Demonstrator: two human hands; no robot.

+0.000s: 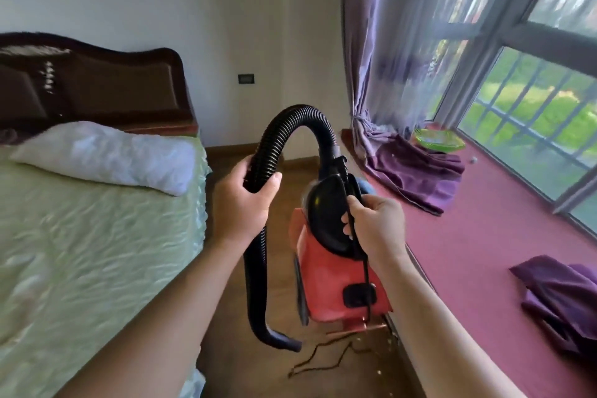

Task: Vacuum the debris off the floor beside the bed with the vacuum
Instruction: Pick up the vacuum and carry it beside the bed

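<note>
A small red vacuum (332, 281) with a black handle hangs in the air over the brown wooden floor (232, 362) between the bed and a raised ledge. My right hand (374, 226) is closed around its handle and the thin black cord. A ribbed black hose (292, 126) arches from the vacuum's front, and my left hand (242, 200) grips it. The hose drops to a curved nozzle (277, 338) just above the floor. Small pale specks of debris (378, 368) and a dark string lie on the floor beneath the vacuum.
The bed (80, 252) with a pale green cover, a white pillow (106, 155) and a dark headboard fills the left. On the right runs a pink window ledge (468, 252) with purple cloths, a green bowl (439, 139), purple curtains and a large window.
</note>
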